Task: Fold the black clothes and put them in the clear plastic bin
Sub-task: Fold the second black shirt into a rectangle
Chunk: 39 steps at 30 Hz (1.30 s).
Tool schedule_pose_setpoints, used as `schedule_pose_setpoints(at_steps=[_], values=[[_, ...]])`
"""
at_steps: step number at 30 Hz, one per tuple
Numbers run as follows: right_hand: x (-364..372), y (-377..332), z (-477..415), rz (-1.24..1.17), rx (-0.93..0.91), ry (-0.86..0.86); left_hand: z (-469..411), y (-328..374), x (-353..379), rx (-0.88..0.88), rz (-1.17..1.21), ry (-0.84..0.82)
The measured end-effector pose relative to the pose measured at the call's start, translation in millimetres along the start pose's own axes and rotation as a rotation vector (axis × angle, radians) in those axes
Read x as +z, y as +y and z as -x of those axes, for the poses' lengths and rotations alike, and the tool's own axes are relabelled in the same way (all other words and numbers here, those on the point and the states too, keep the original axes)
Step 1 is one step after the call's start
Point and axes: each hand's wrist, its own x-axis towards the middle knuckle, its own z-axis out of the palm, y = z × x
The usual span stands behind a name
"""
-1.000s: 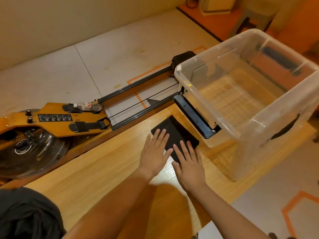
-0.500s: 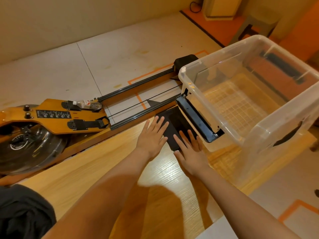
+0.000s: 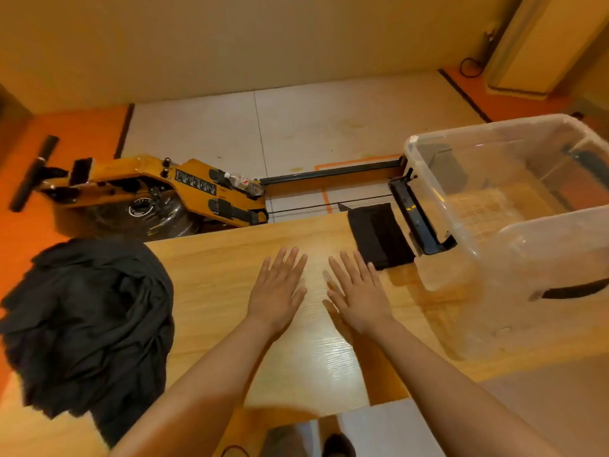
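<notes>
A small folded black cloth (image 3: 379,235) lies on the wooden table (image 3: 230,258), close beside the clear plastic bin (image 3: 514,225), which stands on the table's right end and holds nothing I can see. A heap of unfolded black clothes (image 3: 89,318) sits on the table's left end. My left hand (image 3: 278,288) and my right hand (image 3: 357,295) are flat, fingers straight, over the bare wood between the heap and the folded cloth. Neither hand holds anything. My right fingertips are just short of the folded cloth's near corner.
A wooden rowing machine (image 3: 158,196) with a black rail (image 3: 329,171) lies on the floor behind the table. A black handle clip (image 3: 418,219) hangs on the bin's near wall. The table's near edge is below my forearms.
Both hands have come off the folded black cloth and drawn back toward me and left. The view has swung left, bringing the heap of black clothes into sight.
</notes>
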Motion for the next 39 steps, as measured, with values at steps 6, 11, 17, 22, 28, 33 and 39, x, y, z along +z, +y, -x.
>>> schedule_pose_setpoints(at_steps=[6, 11, 17, 22, 28, 33, 39], values=[[2.6, -59.7, 0.7, -0.012, -0.155, -0.013, 72.3, -36.7, 2.1, -0.168, 0.030, 0.037], [6.6, -112.3, -7.5, -0.021, -0.276, -0.043, 116.6, -86.9, 17.0, -0.291, 0.006, 0.099], [6.4, -195.3, -36.2, -0.087, -0.305, -0.064, 140.6, -162.2, -5.9, -0.387, -0.076, 0.224], [0.9, -275.3, -58.9, -0.336, -0.306, -0.046, 151.7, -223.5, -25.6, -0.410, -0.059, 0.312], [22.8, -351.1, -65.4, -0.478, -0.317, -0.134, 166.8, -275.4, -8.7, -0.404, 0.197, 0.233], [28.4, -363.8, -64.1, -0.373, -0.279, 0.015, 168.1, -286.1, -23.6, -0.299, 0.337, 0.390], [-19.2, -352.6, -66.3, -0.756, -0.238, 0.093, 163.8, -274.6, -89.6, -0.241, 0.515, 0.486]])
